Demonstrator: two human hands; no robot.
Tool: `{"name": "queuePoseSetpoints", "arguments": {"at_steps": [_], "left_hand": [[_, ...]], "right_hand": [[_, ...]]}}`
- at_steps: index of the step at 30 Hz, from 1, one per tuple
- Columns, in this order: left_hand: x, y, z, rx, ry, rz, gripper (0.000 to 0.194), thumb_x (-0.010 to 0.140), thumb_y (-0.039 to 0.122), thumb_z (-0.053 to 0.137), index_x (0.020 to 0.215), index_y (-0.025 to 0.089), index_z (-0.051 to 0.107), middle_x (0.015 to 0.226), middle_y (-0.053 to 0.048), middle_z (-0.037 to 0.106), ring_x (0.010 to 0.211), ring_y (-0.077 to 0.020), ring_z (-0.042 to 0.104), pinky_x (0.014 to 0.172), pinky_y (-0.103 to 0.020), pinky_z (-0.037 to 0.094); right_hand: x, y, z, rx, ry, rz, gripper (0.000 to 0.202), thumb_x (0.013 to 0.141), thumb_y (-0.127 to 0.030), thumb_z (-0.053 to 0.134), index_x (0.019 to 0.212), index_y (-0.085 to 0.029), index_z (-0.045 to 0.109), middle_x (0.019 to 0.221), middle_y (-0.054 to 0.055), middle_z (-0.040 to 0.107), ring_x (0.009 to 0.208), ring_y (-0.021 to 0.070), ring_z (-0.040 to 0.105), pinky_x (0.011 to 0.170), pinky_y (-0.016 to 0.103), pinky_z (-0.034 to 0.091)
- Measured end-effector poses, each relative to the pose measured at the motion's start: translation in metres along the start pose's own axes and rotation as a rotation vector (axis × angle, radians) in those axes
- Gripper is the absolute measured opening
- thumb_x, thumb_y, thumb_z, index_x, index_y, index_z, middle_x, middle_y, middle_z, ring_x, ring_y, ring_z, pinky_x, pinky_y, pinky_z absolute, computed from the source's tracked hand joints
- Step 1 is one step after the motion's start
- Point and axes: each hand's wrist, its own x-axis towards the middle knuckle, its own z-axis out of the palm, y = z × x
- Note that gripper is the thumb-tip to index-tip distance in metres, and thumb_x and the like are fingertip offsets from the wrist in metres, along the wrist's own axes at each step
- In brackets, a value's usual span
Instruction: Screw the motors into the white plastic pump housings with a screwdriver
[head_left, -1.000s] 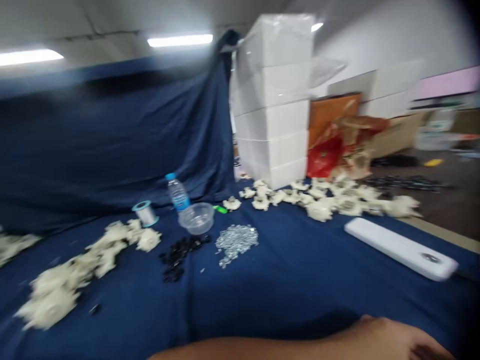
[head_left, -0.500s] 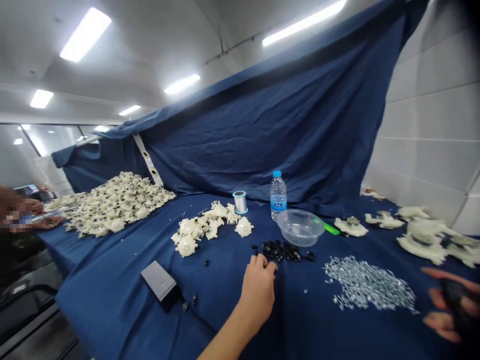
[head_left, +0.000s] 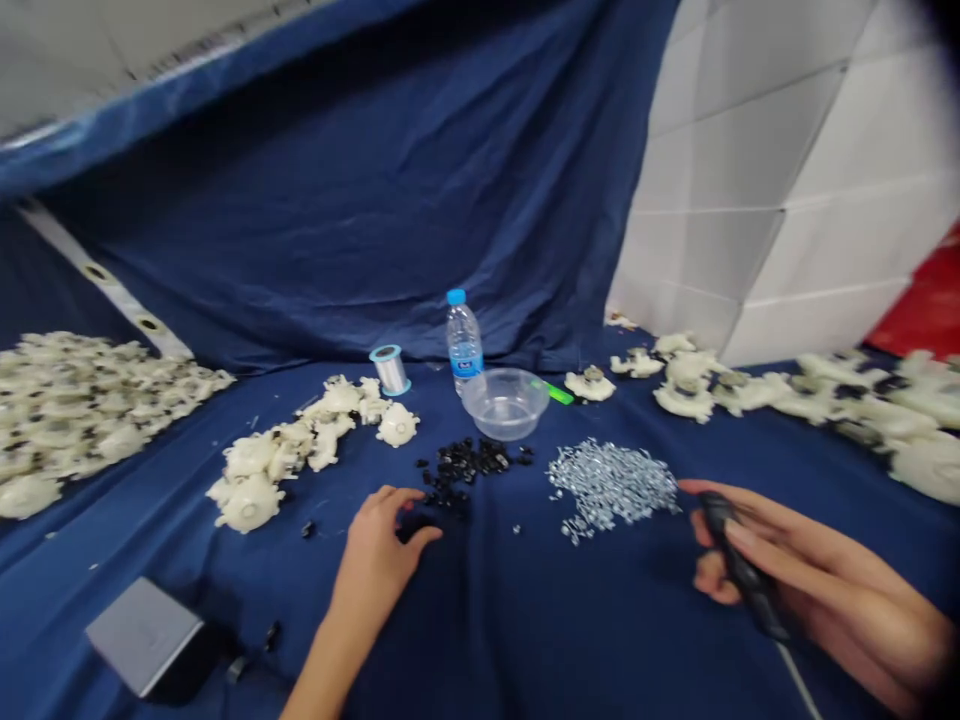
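My left hand [head_left: 381,540] hovers by the near left side of a heap of small black parts [head_left: 469,462]. Its thumb and fingers are apart, and nothing shows between them. My right hand [head_left: 802,570] is wrapped round the black handle of a screwdriver [head_left: 746,570]. The tool's thin metal shaft points down toward the bottom edge of the view. Just beyond that hand's extended index finger lies a spread pile of small silvery screws [head_left: 611,485].
A clear plastic bowl [head_left: 506,425], water bottle [head_left: 463,345] and wire spool [head_left: 390,370] stand behind the black parts. Cream plastic housings [head_left: 251,500] lie left, more housings [head_left: 682,400] right, and a large heap [head_left: 67,400] far left. A grey box [head_left: 146,635] sits front left.
The view has turned right and downward. My right hand with the screwdriver has come fully into view. My left hand's fingers, bent down at the black parts before, are now spread apart.
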Motion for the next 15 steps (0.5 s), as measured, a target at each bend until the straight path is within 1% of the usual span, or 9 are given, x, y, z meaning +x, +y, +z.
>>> {"name": "queuePoseSetpoints", "arguments": {"at_steps": [1,3,5,7,9,12,14,15], "left_hand": [[0.0,-0.002,-0.002,0.017,-0.014,-0.023,0.024,0.095,0.035,0.068,0.109,0.016,0.067,0.104,-0.005,0.069,0.091,-0.0203,0.068,0.082,-0.04,0.059],[0.0,-0.005,-0.004,0.029,-0.044,-0.057,0.023,0.095,0.036,0.068,0.106,0.016,0.067,0.097,-0.003,0.07,0.085,-0.0185,0.069,0.077,-0.037,0.059],[-0.001,-0.007,-0.004,0.012,-0.061,-0.071,0.022,0.095,0.035,0.069,0.105,0.015,0.068,0.094,-0.003,0.071,0.083,-0.0177,0.069,0.075,-0.036,0.06],[-0.002,-0.01,-0.003,-0.017,-0.064,-0.067,0.023,0.094,0.035,0.07,0.105,0.015,0.069,0.094,-0.003,0.072,0.084,-0.0183,0.071,0.076,-0.037,0.061],[-0.002,-0.014,-0.001,-0.044,-0.052,-0.052,0.027,0.091,0.039,0.07,0.104,0.016,0.071,0.094,-0.005,0.075,0.086,-0.02,0.073,0.076,-0.037,0.063],[-0.001,-0.024,0.0,-0.071,-0.013,-0.034,0.034,0.079,0.048,0.063,0.097,0.022,0.077,0.093,-0.005,0.081,0.085,-0.0232,0.077,0.073,-0.034,0.066],[0.0,-0.03,0.0,-0.069,0.01,-0.034,0.037,0.072,0.05,0.059,0.091,0.027,0.08,0.091,-0.002,0.083,0.082,-0.0244,0.079,0.074,-0.033,0.066],[0.002,-0.033,-0.001,-0.059,0.018,-0.036,0.036,0.07,0.051,0.059,0.089,0.029,0.081,0.089,-0.001,0.083,0.079,-0.0248,0.08,0.073,-0.032,0.066]], "right_hand": [[-0.002,-0.005,0.001,-0.005,-0.014,0.116,0.048,0.065,-0.051,0.086,0.107,-0.029,0.082,0.085,0.029,0.064,0.056,0.0304,0.066,0.052,0.058,0.042],[-0.005,-0.016,0.003,-0.006,-0.041,0.22,0.053,0.061,-0.054,0.088,0.107,-0.03,0.081,0.084,0.027,0.065,0.059,0.0307,0.067,0.056,0.059,0.045],[-0.007,-0.022,0.003,-0.013,-0.063,0.21,0.053,0.063,-0.054,0.088,0.11,-0.03,0.081,0.083,0.026,0.065,0.06,0.0301,0.068,0.057,0.056,0.047],[-0.009,-0.023,0.002,-0.029,-0.105,0.181,0.053,0.068,-0.054,0.086,0.114,-0.03,0.079,0.082,0.024,0.066,0.06,0.029,0.068,0.056,0.053,0.05],[-0.012,-0.022,0.001,-0.048,-0.133,0.169,0.053,0.075,-0.054,0.083,0.12,-0.029,0.075,0.083,0.02,0.067,0.063,0.0271,0.07,0.059,0.048,0.054],[-0.015,-0.024,0.0,-0.017,-0.176,0.187,0.05,0.086,-0.047,0.076,0.129,-0.024,0.065,0.091,0.011,0.068,0.07,0.0212,0.072,0.066,0.037,0.058],[-0.016,-0.026,0.001,0.017,-0.194,0.2,0.048,0.09,-0.043,0.074,0.131,-0.022,0.06,0.092,0.005,0.065,0.072,0.0179,0.073,0.067,0.03,0.057],[-0.016,-0.028,0.001,0.027,-0.195,0.199,0.049,0.09,-0.043,0.074,0.131,-0.022,0.059,0.091,0.003,0.064,0.072,0.0173,0.073,0.067,0.029,0.057]]}}
